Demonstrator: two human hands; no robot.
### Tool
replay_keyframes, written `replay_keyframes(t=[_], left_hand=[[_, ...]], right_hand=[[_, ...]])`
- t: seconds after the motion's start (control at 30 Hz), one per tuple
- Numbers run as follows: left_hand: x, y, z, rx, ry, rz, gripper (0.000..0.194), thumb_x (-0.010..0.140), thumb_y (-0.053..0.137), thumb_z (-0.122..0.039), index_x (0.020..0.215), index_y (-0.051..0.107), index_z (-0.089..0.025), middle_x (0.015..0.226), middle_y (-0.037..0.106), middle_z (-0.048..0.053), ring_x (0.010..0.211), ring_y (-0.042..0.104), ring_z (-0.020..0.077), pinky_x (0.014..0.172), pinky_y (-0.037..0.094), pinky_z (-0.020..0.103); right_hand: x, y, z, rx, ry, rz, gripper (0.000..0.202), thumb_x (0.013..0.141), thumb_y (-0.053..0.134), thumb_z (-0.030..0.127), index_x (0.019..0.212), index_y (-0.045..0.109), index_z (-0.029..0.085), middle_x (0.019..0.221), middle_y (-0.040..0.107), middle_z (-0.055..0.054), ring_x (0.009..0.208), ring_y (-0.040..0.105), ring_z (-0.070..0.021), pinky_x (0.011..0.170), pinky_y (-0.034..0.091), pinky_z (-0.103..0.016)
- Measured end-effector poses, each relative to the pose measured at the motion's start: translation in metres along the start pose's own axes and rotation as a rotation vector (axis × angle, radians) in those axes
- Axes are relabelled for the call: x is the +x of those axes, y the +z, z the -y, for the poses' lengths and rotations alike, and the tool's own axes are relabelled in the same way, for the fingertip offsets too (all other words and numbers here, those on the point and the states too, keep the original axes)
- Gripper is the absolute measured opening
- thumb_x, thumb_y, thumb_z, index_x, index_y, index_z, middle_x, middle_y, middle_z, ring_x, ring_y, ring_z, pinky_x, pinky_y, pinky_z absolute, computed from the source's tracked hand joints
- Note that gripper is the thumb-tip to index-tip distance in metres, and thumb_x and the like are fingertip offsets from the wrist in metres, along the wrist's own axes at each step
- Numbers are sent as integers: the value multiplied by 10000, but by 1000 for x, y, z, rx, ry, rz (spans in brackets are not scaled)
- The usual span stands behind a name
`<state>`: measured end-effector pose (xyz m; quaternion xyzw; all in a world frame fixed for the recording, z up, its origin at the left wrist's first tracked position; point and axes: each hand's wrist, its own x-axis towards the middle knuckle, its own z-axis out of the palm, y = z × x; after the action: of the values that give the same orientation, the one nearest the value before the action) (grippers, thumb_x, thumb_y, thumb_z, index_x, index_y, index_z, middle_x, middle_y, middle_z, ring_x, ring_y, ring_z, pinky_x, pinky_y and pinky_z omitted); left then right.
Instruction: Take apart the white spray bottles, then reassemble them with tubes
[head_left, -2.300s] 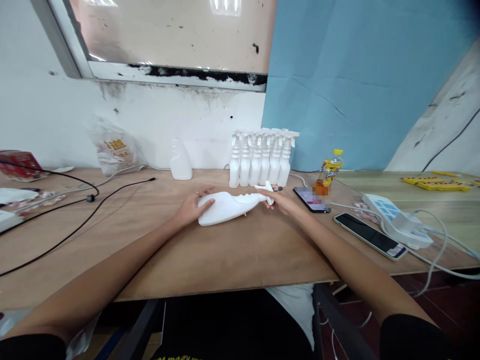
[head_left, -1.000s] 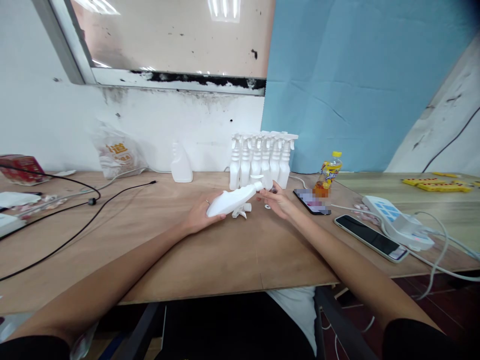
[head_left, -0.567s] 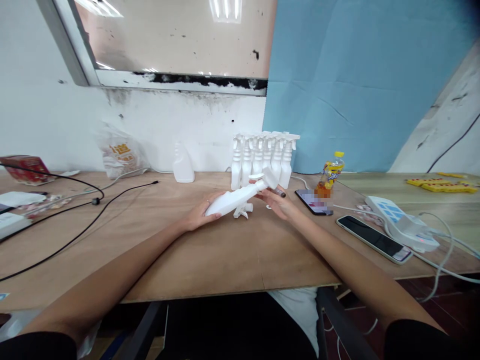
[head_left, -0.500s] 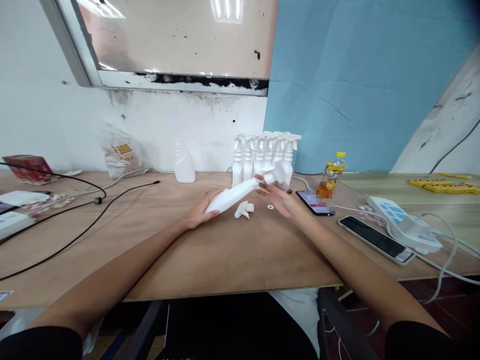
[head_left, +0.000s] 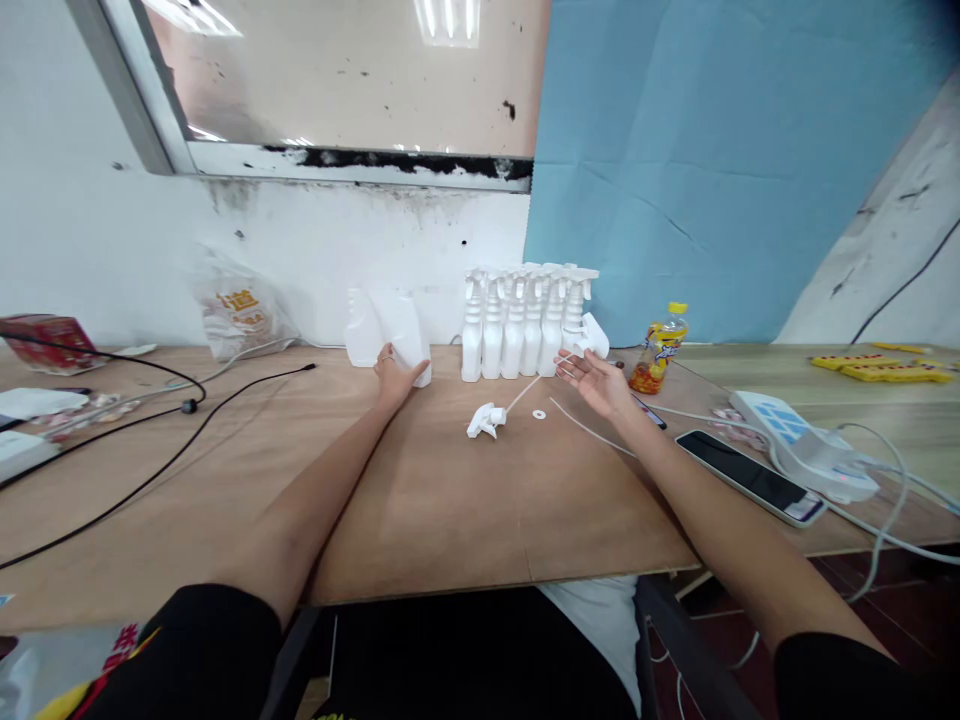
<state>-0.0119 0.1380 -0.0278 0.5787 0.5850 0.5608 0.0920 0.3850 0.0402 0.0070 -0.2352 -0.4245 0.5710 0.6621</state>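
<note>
My left hand point(head_left: 397, 378) is closed round the lower part of a white plastic bottle point(head_left: 401, 325). That bottle stands, slightly tilted, against another white bottle point(head_left: 361, 328) of similar shape. My right hand point(head_left: 594, 382) is raised over the table with a white plastic piece, seemingly a spray trigger point(head_left: 592, 335), in its curled fingers; part of it is hidden. A loose spray trigger point(head_left: 486, 420) lies between the hands, and a thin white tube point(head_left: 523, 396) runs from it towards my right fingertips. Beside it lies a small white washer point(head_left: 539, 414).
White spray bottles point(head_left: 514, 340) with triggers stand in rows by the wall. To the right are a drink bottle point(head_left: 660, 350), a phone point(head_left: 750, 478) and a power strip point(head_left: 802, 445). A black cable point(head_left: 214, 440) and a plastic bag point(head_left: 244, 310) lie left.
My left hand has carried the bottle left and stood it beside the other one. My right hand has moved right, away from the bottle's neck, with the white piece.
</note>
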Motion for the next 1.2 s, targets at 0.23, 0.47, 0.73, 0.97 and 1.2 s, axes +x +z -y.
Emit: replay_keyframes(t=[0.23, 0.47, 0.73, 0.97, 1.2], left_hand=[[15, 30, -10, 140, -126, -207, 933, 719, 853, -474, 1432, 325, -186, 1458, 384, 225, 1393, 354, 429, 1126, 338, 578], [32, 45, -5, 167, -213, -273, 922, 717, 861, -472, 1379, 309, -145, 1377, 403, 235, 1331, 432, 428, 1095, 384, 553], [40, 47, 1, 201, -229, -313, 804, 723, 848, -503, 1261, 367, -149, 1314, 447, 214, 1267, 493, 413, 1072, 403, 539], [42, 46, 3, 212, -245, -334, 760, 723, 839, -522, 1214, 395, -148, 1305, 466, 223, 1243, 516, 417, 1072, 403, 534], [33, 39, -7, 175, -224, -301, 645, 810, 763, -503, 1199, 392, -148, 1308, 445, 230, 1264, 477, 410, 1080, 383, 546]], right_hand=[[-4, 10, 2, -82, 16, -55, 194, 731, 795, 333, 810, 636, 258, 912, 766, -54, 879, 724, -260, 868, 594, -458], [-5, 15, 3, -22, 87, -55, 227, 694, 823, 312, 802, 633, 248, 839, 757, -33, 776, 706, -214, 776, 586, -380], [-3, 14, 4, -27, 56, -26, 152, 723, 728, 285, 780, 596, 234, 793, 693, -49, 815, 670, -224, 817, 575, -403], [3, 4, 13, -115, 45, -17, 254, 686, 745, 242, 740, 497, 233, 704, 569, -2, 533, 449, -114, 460, 402, -257], [5, 1, 9, -358, 54, -97, 518, 586, 881, 394, 664, 395, 236, 529, 296, 95, 423, 189, -51, 360, 117, -194]])
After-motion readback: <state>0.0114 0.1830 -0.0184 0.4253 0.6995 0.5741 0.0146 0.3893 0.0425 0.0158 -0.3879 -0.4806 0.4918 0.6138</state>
